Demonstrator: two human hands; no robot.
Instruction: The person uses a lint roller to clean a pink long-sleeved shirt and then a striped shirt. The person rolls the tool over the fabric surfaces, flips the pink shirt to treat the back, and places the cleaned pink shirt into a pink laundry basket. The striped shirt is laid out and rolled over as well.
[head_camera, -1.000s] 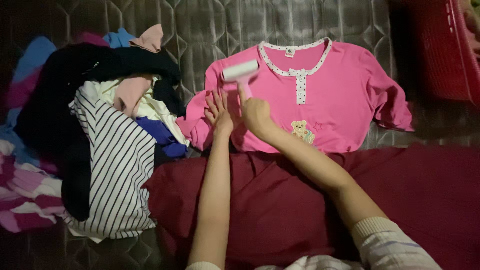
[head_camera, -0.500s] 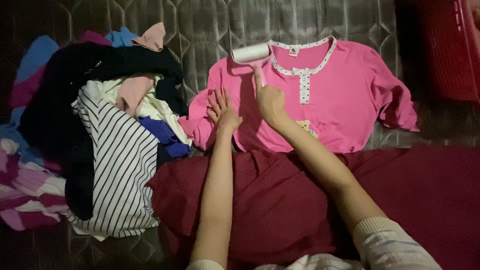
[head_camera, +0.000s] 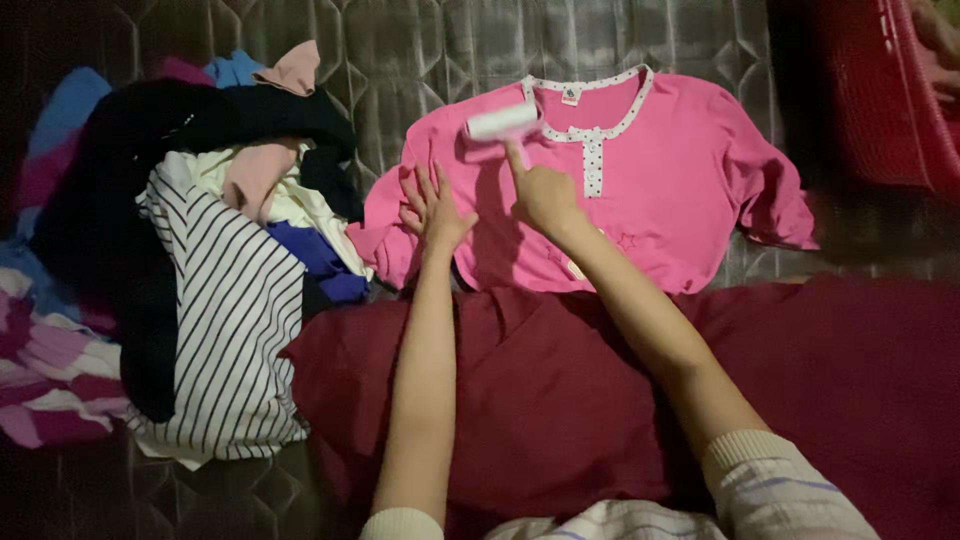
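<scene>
A pink long-sleeved top (head_camera: 670, 190) with a dotted white collar lies spread flat on a quilted grey surface. My right hand (head_camera: 543, 195) grips the pink handle of a lint roller (head_camera: 502, 123), whose white roll rests on the top's left shoulder. My left hand (head_camera: 432, 212) lies flat with fingers spread on the top's left sleeve, just left of the roller.
A dark red cloth (head_camera: 600, 390) covers the near area under my arms. A heap of clothes (head_camera: 200, 240), with a striped white garment, black, blue and beige pieces, sits at the left. A red basket (head_camera: 880, 100) stands at the far right.
The roller has travelled up the top from the chest to the left shoulder and sits a little lower than half a second ago. My left hand stays pressed on the sleeve.
</scene>
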